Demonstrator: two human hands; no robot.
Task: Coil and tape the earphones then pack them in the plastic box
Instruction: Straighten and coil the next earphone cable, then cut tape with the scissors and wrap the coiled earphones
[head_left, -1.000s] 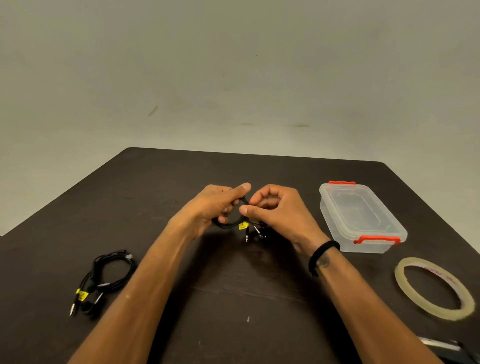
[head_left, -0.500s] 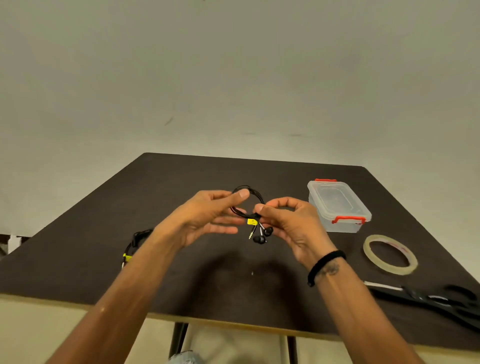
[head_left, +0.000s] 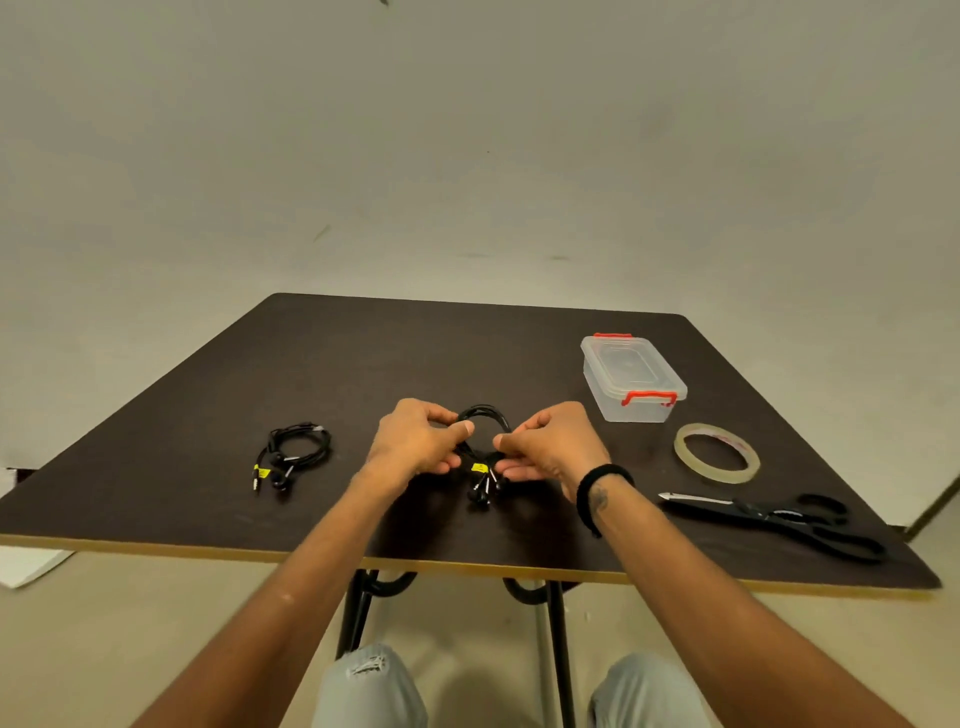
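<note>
Here, both hands hold one coil of black earphones (head_left: 483, 415) above the table (head_left: 363, 353), near its front edge and to the front-left of the box (head_left: 631, 379). The left hand (head_left: 415, 441) pinches the left side of the coil, its thumb laid over the strands and its fingers curled beneath. The right hand (head_left: 550, 441) pinches the right side in the same way, thumb tip pointing inward. The top of the loop arches up between the two hands. A yellow tag (head_left: 478, 467), the earbuds and the plug hang from the lower part of the coil, just above the table surface. Whether they touch the table cannot be told.

The box is clear plastic with a lid on it and red clasps at its near and far ends. It stands toward the right rear part of the table.

A tape roll (head_left: 717, 460) lies flat just in front and to the right of the box. Black scissors (head_left: 779, 514) lie in front of the roll, farther from the box, blades pointing left.

A second earphone coil (head_left: 296, 452) lies on the table well to the left of the box, beyond the left hand, apart from both hands. It also carries a yellow tag.

A black band (head_left: 597, 493) circles the right wrist.
</note>
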